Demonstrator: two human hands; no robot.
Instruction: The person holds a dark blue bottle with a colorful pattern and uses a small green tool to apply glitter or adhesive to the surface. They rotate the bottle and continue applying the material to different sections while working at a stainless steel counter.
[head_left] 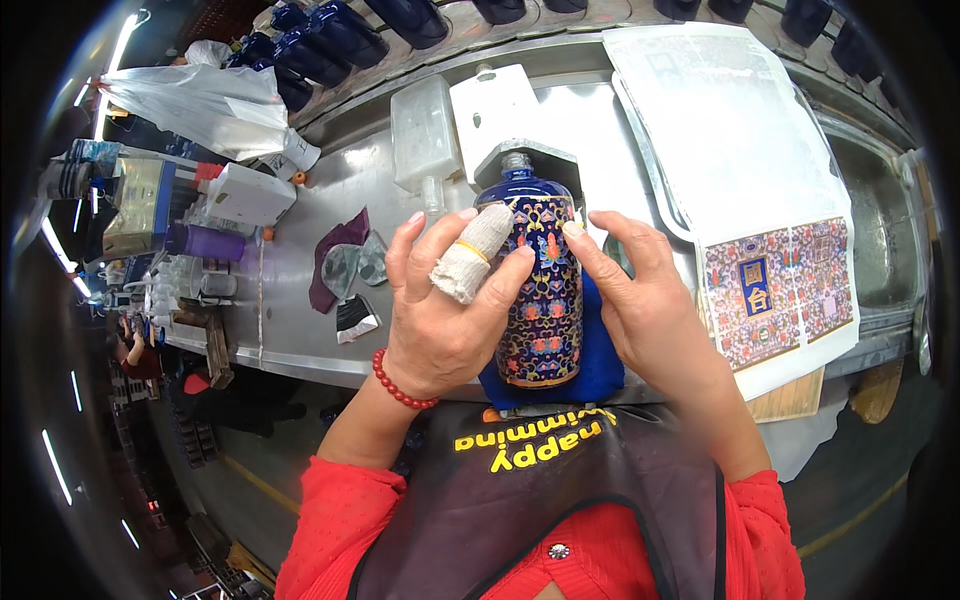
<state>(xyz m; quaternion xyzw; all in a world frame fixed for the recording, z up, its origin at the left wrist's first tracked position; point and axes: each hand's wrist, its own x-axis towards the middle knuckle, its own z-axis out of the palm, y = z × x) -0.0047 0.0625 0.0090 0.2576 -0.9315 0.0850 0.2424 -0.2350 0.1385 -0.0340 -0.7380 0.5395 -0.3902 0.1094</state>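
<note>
Now resting half-open left hand point(440, 325) and loosely spread right hand point(652, 310) against a cylindrical dark-blue floral bottle point(545, 310), at the near edge of the silver metal surface point(290, 310); seemingly wrapped already, with matching white-bordered printed paper point(735, 140) remaining at right.

A steel bench point(290, 315) spans the frame. Towards its upper middle stand a clear tub point(420, 125) and, just beside it, a white container point(495, 105). Left of centre lie a purple cloth point(320, 290) and, just below, a black-and-white cloth point(357, 320). Printed sheets point(740, 130) cover much of the right. At the lower middle edge, a blue cloth point(602, 350) lies under a patterned bottle point(545, 325).
</note>
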